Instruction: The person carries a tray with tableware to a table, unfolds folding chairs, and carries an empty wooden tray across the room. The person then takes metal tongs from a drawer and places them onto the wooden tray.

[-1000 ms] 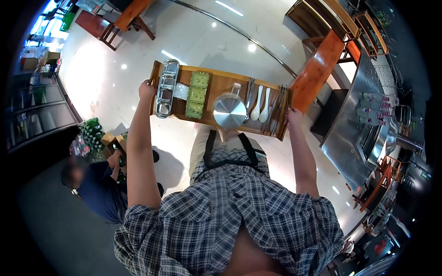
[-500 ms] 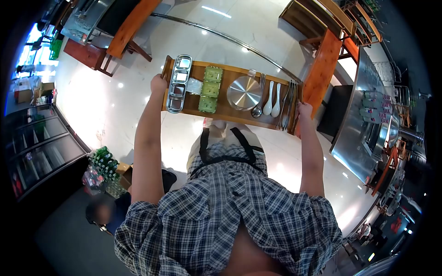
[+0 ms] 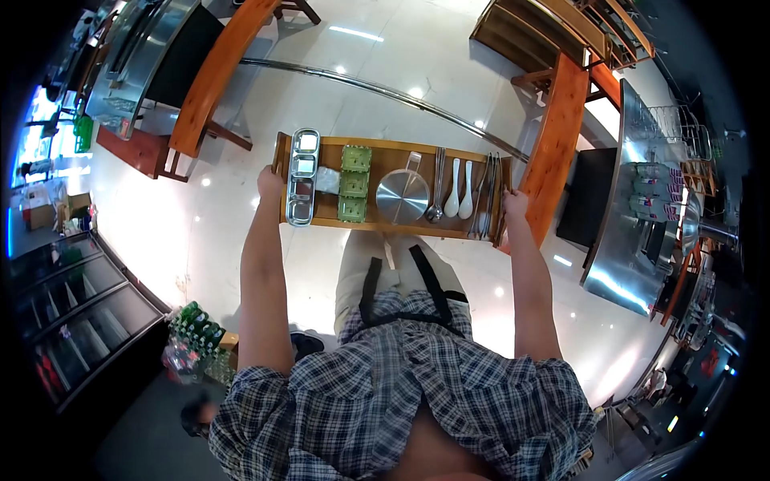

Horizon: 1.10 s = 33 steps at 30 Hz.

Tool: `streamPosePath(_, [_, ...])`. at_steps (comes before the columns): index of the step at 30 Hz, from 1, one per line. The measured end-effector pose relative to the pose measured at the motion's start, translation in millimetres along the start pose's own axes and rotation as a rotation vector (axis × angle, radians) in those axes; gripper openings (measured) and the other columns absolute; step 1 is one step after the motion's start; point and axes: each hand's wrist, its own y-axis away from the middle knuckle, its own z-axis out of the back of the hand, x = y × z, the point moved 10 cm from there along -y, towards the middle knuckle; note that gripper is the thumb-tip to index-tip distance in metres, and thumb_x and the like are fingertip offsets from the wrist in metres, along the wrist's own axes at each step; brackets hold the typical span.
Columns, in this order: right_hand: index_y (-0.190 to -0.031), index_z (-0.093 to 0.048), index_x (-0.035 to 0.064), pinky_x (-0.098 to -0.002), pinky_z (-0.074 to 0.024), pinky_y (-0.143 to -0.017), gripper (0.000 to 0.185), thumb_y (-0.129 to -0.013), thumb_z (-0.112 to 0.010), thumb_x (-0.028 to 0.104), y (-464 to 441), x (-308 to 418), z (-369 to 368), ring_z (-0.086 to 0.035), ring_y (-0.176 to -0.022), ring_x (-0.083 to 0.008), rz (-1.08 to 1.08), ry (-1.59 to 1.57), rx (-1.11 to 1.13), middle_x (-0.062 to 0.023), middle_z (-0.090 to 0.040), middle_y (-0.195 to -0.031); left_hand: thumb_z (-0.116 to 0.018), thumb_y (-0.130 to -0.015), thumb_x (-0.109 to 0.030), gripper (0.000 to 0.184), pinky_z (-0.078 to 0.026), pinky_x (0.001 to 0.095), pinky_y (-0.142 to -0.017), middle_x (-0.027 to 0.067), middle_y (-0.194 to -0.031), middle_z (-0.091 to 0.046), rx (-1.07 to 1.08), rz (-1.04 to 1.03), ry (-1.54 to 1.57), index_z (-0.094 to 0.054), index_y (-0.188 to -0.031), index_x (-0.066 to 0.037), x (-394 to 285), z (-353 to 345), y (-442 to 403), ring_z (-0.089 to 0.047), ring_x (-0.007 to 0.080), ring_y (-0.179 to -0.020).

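A long wooden tray (image 3: 337, 146) is held level in front of me by its two ends. My left hand (image 3: 271, 181) is closed on its left end, my right hand (image 3: 516, 202) on its right end. From left to right it carries a steel compartment dish (image 3: 303, 178), a clear plastic packet (image 3: 327, 180), a green three-section dish (image 3: 354, 184), a round steel pot with a handle (image 3: 403, 197), a metal utensil (image 3: 437, 188), two white spoons (image 3: 459, 192) and several long metal utensils (image 3: 486, 196).
An orange wooden bench (image 3: 553, 144) and steel counter (image 3: 622, 208) stand at right, another bench (image 3: 216, 80) at upper left. A metal floor rail (image 3: 377, 90) crosses ahead. Green bottles (image 3: 195, 327) and a person's head (image 3: 196, 415) are at lower left, near glass-door coolers (image 3: 80, 321).
The surroundings have shifted in view as I move forward, with more of the left bench and counter showing. The tray stays in both hands. The person at lower left has slipped mostly out of sight.
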Motion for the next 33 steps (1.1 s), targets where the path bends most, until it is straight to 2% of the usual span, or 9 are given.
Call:
streamPosePath(13, [-0.079,-0.062,-0.0016,-0.0286,-0.0370,-0.044,0.012,-0.080,-0.058,0.009,-34.3,66.2,-0.8,-0.049,-0.048,-0.0127,0.191,0.047,-0.098,-0.0041,-0.053,-0.056,-0.051,-0.079,-0.010,0.023,-0.046,0.0416,-0.075,0.0187,-0.091,-0.061,-0.002,0.018,0.089,-0.057,-0.100,-0.004,-33.4,55.0,-15.0,-0.059,0.0350,-0.086])
streamPosePath(15, [-0.077,-0.062,-0.0016,-0.0290,-0.0363,-0.044,0.011,-0.079,-0.059,0.009,-31.7,78.4,9.8,-0.048,-0.047,-0.0123,0.256,0.182,-0.150,-0.0040,-0.053,-0.056,-0.052,-0.079,-0.010,0.023,-0.046,0.0417,-0.075,0.0191,-0.092,-0.061,-0.022,0.020,0.113,-0.057,-0.101,-0.004,-35.9,53.6,-14.1,-0.058,0.0354,-0.086])
streamPosePath(22, [-0.074,-0.063,-0.0002,-0.0287,-0.0355,-0.043,0.012,-0.079,-0.059,0.010,-71.0,30.8,-23.8,-0.049,-0.047,-0.0117,0.183,0.128,-0.120,-0.0023,-0.052,-0.053,-0.049,-0.079,-0.009,0.024,-0.045,0.0424,-0.077,0.0205,-0.094,-0.061,-0.108,-0.053,0.082,-0.057,-0.101,-0.004,-58.0,51.8,-36.7,-0.057,0.0371,-0.090])
streamPosePath(25, [-0.073,-0.062,-0.0010,-0.0289,-0.0377,-0.044,0.016,-0.080,-0.059,0.014,-68.6,35.4,-23.5,-0.051,-0.048,-0.0117,0.253,0.110,-0.186,-0.0037,-0.053,-0.052,-0.048,-0.078,-0.008,0.026,-0.045,0.0424,-0.078,0.0207,-0.093,-0.061,-0.116,-0.014,0.065,-0.057,-0.102,-0.005,-52.7,37.1,-47.0,-0.057,0.0368,-0.090])
streamPosePath(27, [-0.082,-0.063,-0.0024,-0.0352,-0.0443,-0.053,0.022,-0.081,-0.058,0.019,-47.2,43.0,-15.7,-0.056,-0.054,-0.0199,0.140,0.207,-0.155,-0.0095,-0.059,-0.062,-0.052,-0.077,-0.009,0.031,-0.046,0.0417,-0.078,0.0205,-0.096,-0.060,-0.087,0.017,0.074,-0.055,-0.107,-0.004,-42.9,30.4,-46.6,-0.057,0.0361,-0.091])
streamPosePath(28, [-0.082,-0.063,-0.0024,-0.0352,-0.0443,-0.053,0.022,-0.081,-0.058,0.019,-38.4,53.4,-9.9,-0.056,-0.054,-0.0199,0.140,0.207,-0.157,-0.0095,-0.059,-0.062,-0.057,-0.076,-0.011,0.038,-0.046,0.0410,-0.078,0.0203,-0.098,-0.060,-0.058,0.050,0.082,-0.052,-0.113,-0.003,-39.1,27.3,-44.4,-0.057,0.0354,-0.091])
streamPosePath(30, [-0.102,-0.058,-0.0017,-0.0405,-0.0458,-0.073,0.032,-0.083,-0.055,0.024,-19.6,83.2,-7.2,-0.059,-0.078,-0.0284,0.196,0.475,-0.114,-0.0177,-0.062,-0.092,-0.053,-0.076,-0.010,0.035,-0.045,0.0426,-0.080,0.0208,-0.104,-0.058,-0.064,0.070,0.065,-0.053,-0.111,-0.003,-56.6,47.6,-21.1,-0.055,0.0363,-0.095])
streamPosePath(32, [-0.120,-0.047,0.0018,-0.0408,-0.0396,-0.088,0.043,-0.084,-0.054,0.024,79.8,202.2,47.3,-0.050,-0.105,-0.0335,0.523,0.471,-0.615,-0.0198,-0.051,-0.116,-0.049,-0.076,-0.009,0.034,-0.043,0.0443,-0.083,0.0214,-0.110,-0.055,-0.069,0.090,0.048,-0.054,-0.109,-0.004,-76.2,45.8,-7.8,-0.054,0.0373,-0.098])
streamPosePath(33, [-0.119,-0.046,0.0010,-0.0419,-0.0357,-0.093,0.044,-0.083,-0.055,0.025,101.4,233.6,45.4,-0.045,-0.110,-0.0353,0.593,0.218,-0.457,-0.0210,-0.048,-0.118,-0.050,-0.076,-0.010,0.037,-0.039,0.0447,-0.088,0.0217,-0.117,-0.049,-0.303,-0.091,-0.041,-0.052,-0.113,-0.003,-101.2,58.0,-2.4,-0.049,0.0371,-0.105])
